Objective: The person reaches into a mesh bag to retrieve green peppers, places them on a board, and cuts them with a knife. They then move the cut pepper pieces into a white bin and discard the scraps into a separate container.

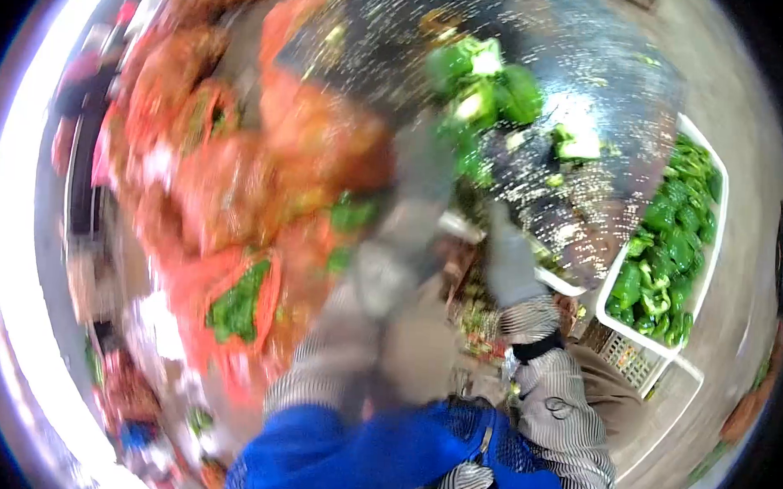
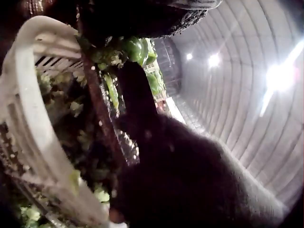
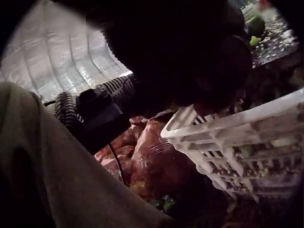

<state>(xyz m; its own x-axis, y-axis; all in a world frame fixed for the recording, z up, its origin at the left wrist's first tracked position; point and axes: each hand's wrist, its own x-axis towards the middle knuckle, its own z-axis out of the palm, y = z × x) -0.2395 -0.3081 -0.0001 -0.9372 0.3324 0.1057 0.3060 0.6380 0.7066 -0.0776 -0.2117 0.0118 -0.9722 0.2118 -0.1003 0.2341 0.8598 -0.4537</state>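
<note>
My gray-gloved left hand (image 1: 424, 168) reaches over the dark wet work surface, blurred, right at a cluster of green bell peppers (image 1: 519, 95). The left wrist view shows the same hand (image 2: 166, 152) dark, one straight digit pointing toward a pepper (image 2: 135, 50). My gray-gloved right hand (image 1: 512, 257) is at the near edge of the surface, above a white slotted crate (image 1: 563, 282). The right wrist view shows it only as a dark shape over that crate (image 3: 223, 126); I cannot tell whether it holds anything. Pale cut pepper pieces (image 1: 576, 146) lie farther right.
A white crate (image 1: 708, 256) full of green peppers stands at the right. Orange-red mesh sacks (image 1: 229, 196) crowd the left, one open (image 1: 239, 299) with green peppers showing. Trimmings lie inside the slotted crate (image 2: 42, 128) below the edge.
</note>
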